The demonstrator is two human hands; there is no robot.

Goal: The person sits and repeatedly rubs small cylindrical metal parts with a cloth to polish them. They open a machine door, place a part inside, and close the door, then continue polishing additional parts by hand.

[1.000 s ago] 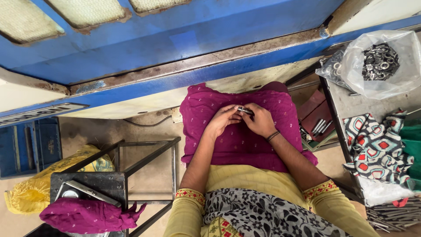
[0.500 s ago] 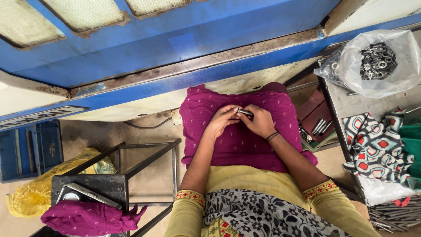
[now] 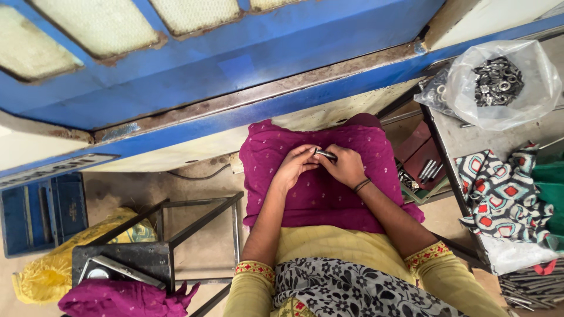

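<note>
While resting on magenta cloth, left hand and right hand pinch metal rod.

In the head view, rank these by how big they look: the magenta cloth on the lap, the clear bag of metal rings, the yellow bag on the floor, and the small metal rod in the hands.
1. Magenta cloth
2. Clear bag of metal rings and yellow bag: look alike, and the yellow bag is partly hidden, so unranked
3. Small metal rod, held between left hand and right hand

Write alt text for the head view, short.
Both hands meet over a magenta cloth on the lap: the left hand and right hand hold a small metal rod between their fingertips. A clear bag of metal parts sits upper right.
</note>
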